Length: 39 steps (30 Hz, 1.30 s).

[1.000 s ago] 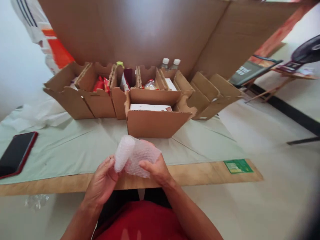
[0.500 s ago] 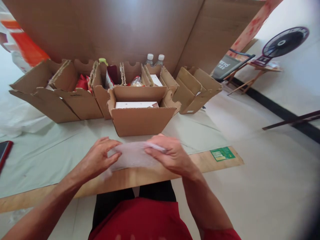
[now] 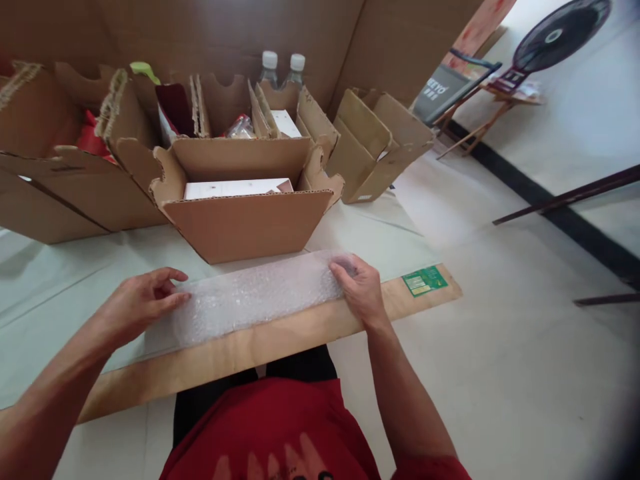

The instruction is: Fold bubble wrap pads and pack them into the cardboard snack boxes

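What I can't make out from here

My left forearm runs off the bottom-left corner, and the cardboard boxes (image 3: 45,167) on the left are cut by the frame's edge. The white box (image 3: 235,189) in the nearest carton (image 3: 245,223) shows only its top edge. The two bottles (image 3: 283,70) hide behind cardboard up to their necks. The green label (image 3: 424,281) has print too small to read, and the fan (image 3: 560,37) is clipped at the top.

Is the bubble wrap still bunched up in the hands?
No: the bubble wrap lies spread flat on the table, with the left hand and right hand pressing its two ends.
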### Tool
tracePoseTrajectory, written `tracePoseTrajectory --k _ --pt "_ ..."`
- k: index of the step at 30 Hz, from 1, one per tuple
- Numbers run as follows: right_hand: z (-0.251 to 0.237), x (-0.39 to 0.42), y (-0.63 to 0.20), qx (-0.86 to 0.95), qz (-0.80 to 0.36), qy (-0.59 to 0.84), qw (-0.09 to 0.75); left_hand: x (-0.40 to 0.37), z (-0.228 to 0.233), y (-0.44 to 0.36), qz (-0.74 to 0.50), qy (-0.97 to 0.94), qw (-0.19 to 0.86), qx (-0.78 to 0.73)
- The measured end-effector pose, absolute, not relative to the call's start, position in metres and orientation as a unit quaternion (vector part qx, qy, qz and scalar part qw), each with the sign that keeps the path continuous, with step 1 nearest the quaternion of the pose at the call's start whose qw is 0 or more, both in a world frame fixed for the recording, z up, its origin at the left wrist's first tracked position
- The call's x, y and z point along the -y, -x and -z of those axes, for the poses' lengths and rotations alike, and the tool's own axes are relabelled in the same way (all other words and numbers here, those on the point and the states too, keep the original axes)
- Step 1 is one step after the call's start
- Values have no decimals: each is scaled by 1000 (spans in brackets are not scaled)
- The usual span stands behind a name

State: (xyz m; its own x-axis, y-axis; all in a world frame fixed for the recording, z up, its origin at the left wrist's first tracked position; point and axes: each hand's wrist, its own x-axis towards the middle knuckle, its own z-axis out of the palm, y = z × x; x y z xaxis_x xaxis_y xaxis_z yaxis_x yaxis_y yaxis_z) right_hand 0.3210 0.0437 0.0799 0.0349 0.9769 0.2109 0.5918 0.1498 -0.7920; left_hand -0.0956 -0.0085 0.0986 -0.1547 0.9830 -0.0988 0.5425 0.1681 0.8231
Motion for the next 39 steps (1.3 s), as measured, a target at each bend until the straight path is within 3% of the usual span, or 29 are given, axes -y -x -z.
tracePoseTrajectory --k 4,7,11,15,22,26,30,33,36,39 --pt "-71 -45 -335 657 -76 635 400 28 -93 85 -277 -679 54 -677" --pt "-82 -31 -311 726 -64 568 382 47 -94 57 -323 -738 -10 -592" --pt "-87 -9 -231 890 -159 343 256 52 -73 29 -303 -806 17 -509" --pt "-70 -5 -209 926 -171 295 163 49 -45 34 -280 -819 51 -499" --pt "-67 -27 -367 777 -27 587 225 52 -55 45 -273 -817 74 -502" --pt "-66 -46 -378 742 6 635 215 38 -62 51 -268 -775 3 -573" --pt "-53 -52 -346 755 -23 614 229 27 -58 51 -224 -742 -20 -631" --pt "-61 -42 -332 772 -20 541 334 40 -62 45 -245 -721 1 -648" --pt "-96 -21 -315 787 3 448 424 75 -76 38 -305 -668 82 -673" --pt "-145 1 -277 846 -16 315 430 123 -85 36 -375 -583 167 -702"
